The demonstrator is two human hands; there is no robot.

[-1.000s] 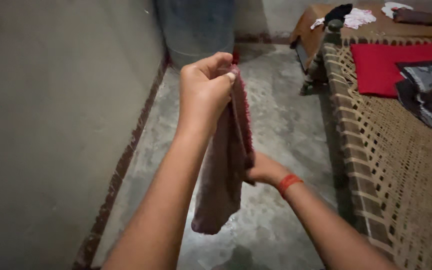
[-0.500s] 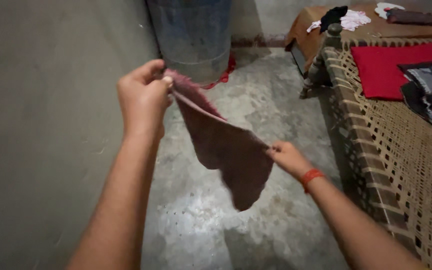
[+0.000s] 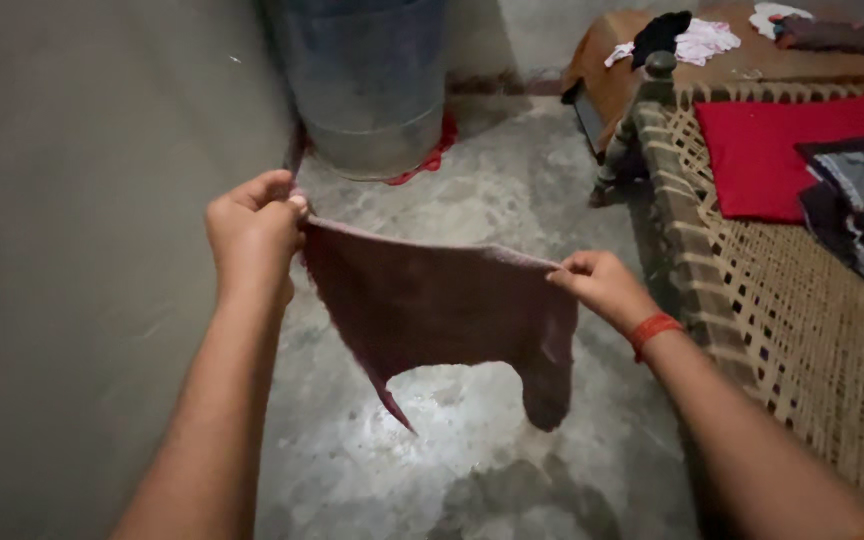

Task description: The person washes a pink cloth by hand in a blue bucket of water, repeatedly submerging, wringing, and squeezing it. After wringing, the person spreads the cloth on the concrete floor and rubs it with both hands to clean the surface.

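Both forearms bare, no sleeves in view; right wrist (image 3: 655, 330) wears orange-red band, perhaps thread

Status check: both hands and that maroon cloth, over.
Left hand and right hand each pinch a top corner. Maroon cloth stretched between them, hanging above the floor. Nothing touching it.

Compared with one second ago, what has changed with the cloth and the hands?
The left hand came down and leftward, the right hand rose and went rightward, so the maroon cloth now hangs spread between them instead of bunched. Both hands kept their grip; the woven cot did not move.
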